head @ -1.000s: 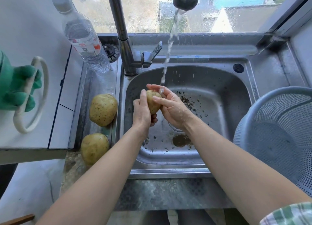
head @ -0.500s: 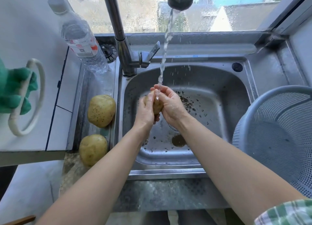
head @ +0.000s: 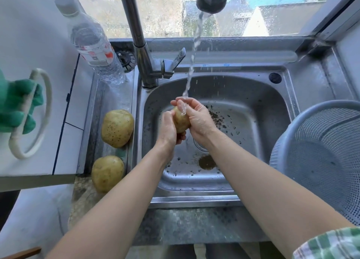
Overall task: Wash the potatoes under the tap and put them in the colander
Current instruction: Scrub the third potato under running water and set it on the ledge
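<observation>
Over the steel sink (head: 272,95), both hands clasp one yellow-brown potato (head: 180,120) under the running stream from the tap (head: 144,64). My left hand (head: 168,129) cups it from the left and below. My right hand (head: 196,118) wraps it from the right, fingers over its top where the water lands. Two more potatoes lie on the ledge left of the sink: the farther potato (head: 117,128) and the nearer potato (head: 107,173). The grey colander (head: 319,153) stands at the right and shows nothing inside.
A clear plastic water bottle (head: 93,44) stands left of the tap. Dirt specks and a brown puddle lie on the sink floor around the drain. A green glove (head: 17,107) hangs by a white cabinet at far left. A window is behind the sink.
My hands have shifted slightly, my right fingers sliding over the potato's top under the stream. The potato has turned between my palms. The other potatoes and the colander stay put.
</observation>
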The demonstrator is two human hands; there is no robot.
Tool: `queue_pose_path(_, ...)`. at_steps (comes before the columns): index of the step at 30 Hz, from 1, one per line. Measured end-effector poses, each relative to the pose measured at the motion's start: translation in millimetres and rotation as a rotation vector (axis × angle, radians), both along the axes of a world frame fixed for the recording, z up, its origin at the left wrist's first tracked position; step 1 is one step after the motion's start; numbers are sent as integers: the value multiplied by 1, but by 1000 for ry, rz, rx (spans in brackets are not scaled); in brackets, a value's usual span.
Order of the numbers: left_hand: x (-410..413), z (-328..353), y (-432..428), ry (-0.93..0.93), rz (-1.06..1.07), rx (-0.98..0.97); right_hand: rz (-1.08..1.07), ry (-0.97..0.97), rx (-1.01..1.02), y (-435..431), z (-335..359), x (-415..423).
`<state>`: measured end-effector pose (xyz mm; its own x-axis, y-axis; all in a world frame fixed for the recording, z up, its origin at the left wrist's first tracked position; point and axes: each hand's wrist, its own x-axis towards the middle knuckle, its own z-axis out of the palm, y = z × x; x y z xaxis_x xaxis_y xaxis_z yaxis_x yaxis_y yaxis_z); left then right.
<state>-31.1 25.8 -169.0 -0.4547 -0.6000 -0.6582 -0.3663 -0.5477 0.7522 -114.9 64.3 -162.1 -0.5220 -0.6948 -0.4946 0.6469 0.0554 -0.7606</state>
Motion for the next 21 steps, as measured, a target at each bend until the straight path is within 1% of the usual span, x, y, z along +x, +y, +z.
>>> queue_pose_path(3, 8, -5, -7, -5, 40, -11, 116, -245, -207, 9, 2, -9)
queue_pose_path(5, 11, -9, -9, 5, 15, -41, 107, -328, -239, 13, -1, -11)
queue_pose_path(7, 11, -11, -9, 3, 16, -34, 86, -327, -229, 14, -2, -10)
queue_pose_path(9, 10, -11, -8, -3, 42, -32, 94, -264, -181, 11, -2, -9)
queue_pose_path(13, 8, -5, -2, 9, 33, -81, 41, -153, 18, 2, 2, -3)
queue_pose_path(15, 6, -5, 0, 35, 16, -83, -9, -141, 73, -1, 1, -1)
queue_pose_path(16, 6, -6, 0, 39, 23, -70, -4, -158, 56, -1, 1, -2)
queue_pose_path(19, 7, -6, -5, 22, 70, -4, 78, -282, -123, 5, 2, -8)
queue_pose_path(21, 10, -8, -10, 6, 85, 29, 126, -307, -192, 10, 1, -10)
